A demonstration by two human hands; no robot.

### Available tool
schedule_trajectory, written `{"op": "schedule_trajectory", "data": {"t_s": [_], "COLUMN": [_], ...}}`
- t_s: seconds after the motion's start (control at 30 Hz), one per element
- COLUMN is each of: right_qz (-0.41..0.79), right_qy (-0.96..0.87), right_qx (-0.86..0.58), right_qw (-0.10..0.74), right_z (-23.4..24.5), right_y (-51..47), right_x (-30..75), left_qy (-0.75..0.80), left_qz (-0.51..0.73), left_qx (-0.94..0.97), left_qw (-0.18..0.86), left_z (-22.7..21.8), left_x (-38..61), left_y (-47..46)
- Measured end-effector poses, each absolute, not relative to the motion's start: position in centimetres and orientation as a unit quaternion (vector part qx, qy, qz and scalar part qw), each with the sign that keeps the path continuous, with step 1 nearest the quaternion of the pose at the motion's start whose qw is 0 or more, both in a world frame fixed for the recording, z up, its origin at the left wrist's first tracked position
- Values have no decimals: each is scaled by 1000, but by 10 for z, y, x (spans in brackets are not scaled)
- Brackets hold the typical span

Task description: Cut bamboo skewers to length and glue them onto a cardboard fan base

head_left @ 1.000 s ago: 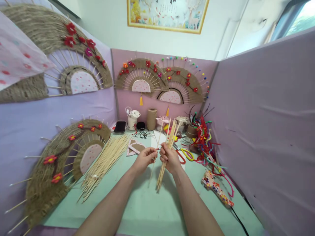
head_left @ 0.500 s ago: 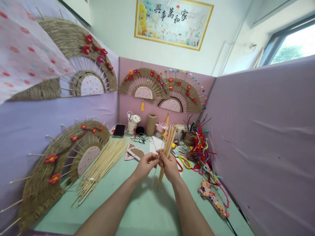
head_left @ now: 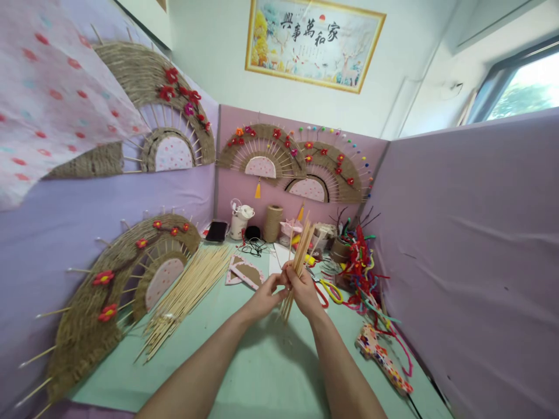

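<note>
Def a craft nook imo: twine fans (head_left: 82,334) on fabric-y partitions (head_left: 458,233), thin sticks (head_left: 301,256), scissors (head_left: 322,283), pipe cleaners (head_left: 360,250), twine spool (head_left: 273,224), etc.

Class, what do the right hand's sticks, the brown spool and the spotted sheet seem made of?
Sticks: probably bamboo or wood, seemingly unvarnished; pale, glossless straw colour.
Brown spool: perhaps jute twine, matt; dull tone, strands too fine to tell.
Spotted sheet: thin fabric or paper, matt; soft creases.

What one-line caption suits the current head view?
Right hand gripping a bundle of thin sticks, left hand close beside it, above a green table.
</note>
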State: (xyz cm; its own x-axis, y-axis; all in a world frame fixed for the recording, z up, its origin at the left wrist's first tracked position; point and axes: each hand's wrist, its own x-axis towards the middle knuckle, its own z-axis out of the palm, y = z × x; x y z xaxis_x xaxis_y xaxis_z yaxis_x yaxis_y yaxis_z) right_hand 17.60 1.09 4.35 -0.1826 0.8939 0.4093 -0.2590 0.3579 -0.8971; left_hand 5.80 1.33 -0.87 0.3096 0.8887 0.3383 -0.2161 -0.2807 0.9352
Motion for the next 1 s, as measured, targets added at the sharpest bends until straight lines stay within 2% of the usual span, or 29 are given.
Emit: {"op": "schedule_trajectory", "data": {"t_s": [0.3, 0.67, 0.83, 1.0], "right_qz": [523, 565, 556, 550], "right_qy": [-557, -529, -552, -557], "right_qx": [-269, -262, -266, -288], "right_qw": [586, 576, 562, 552], "right_z": [32, 36, 37, 33], "right_y": [10, 4, 2, 3], "right_x": [180, 185, 185, 183], "left_qy": [281, 274, 303, 316], "left_qz": [384, 360, 369, 343], "left_qx": [666, 671, 700, 715], "left_qw": [575, 587, 531, 521], "left_z": [-19, -15, -21, -31], "left_x": [63, 66, 67, 71], "left_y": [8, 4, 4, 0]}}
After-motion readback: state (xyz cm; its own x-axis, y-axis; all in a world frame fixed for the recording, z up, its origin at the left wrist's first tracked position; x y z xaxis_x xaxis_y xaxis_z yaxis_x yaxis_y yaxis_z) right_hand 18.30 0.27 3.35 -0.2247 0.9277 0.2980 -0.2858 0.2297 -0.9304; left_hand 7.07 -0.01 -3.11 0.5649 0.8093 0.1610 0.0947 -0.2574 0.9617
